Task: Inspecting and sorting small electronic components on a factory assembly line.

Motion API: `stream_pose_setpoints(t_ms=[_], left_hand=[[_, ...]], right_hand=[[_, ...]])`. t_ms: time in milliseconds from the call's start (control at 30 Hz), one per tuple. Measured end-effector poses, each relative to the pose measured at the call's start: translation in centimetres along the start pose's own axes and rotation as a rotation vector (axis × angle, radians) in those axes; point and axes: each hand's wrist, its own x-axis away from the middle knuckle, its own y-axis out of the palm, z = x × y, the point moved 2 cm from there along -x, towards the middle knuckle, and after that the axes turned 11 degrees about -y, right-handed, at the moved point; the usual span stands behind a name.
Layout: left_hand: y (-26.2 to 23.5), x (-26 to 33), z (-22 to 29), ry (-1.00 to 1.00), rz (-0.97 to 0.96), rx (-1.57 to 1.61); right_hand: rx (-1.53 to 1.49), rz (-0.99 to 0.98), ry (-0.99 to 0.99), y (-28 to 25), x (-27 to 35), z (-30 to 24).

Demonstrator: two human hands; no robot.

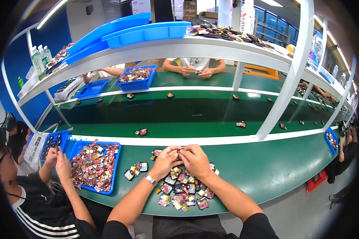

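Note:
My left hand (167,160) and my right hand (195,160) meet above the green bench, fingers closed in a pinch around a small electronic unit (180,155). Fingers hide most of that unit; only a dark reddish bit shows. Below my hands lies a loose pile of similar units (183,189), black housings with red circuit boards and silver or yellow-taped parts. A few more units (135,170) lie beside my left forearm, which wears a metal watch band.
A blue tray (118,159) heaped with red circuit boards stands at left, beside a co-worker's hands (60,161). Beyond a white rail, scattered units (241,124) lie on the green conveyor belt (195,115). A white post (285,75) rises at right. Across sits another person (195,69).

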Motion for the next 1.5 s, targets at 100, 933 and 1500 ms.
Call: stream_pose_setpoints(t_ms=[100, 933, 1500], left_hand=[[0.0, 0.2, 0.2, 0.015, 0.033, 0.004], [-1.7, 0.7, 1.7, 0.599, 0.52, -0.691], [-2.8, 1.4, 2.8, 0.775, 0.804, -0.637]], right_hand=[[0.014, 0.024, 0.018, 0.5, 0.0, -0.2], [0.609, -0.269, 0.386, 3.5, -2.7, 18.1], [-0.243, -0.356, 0.473, 14.7, -7.0, 6.6]])
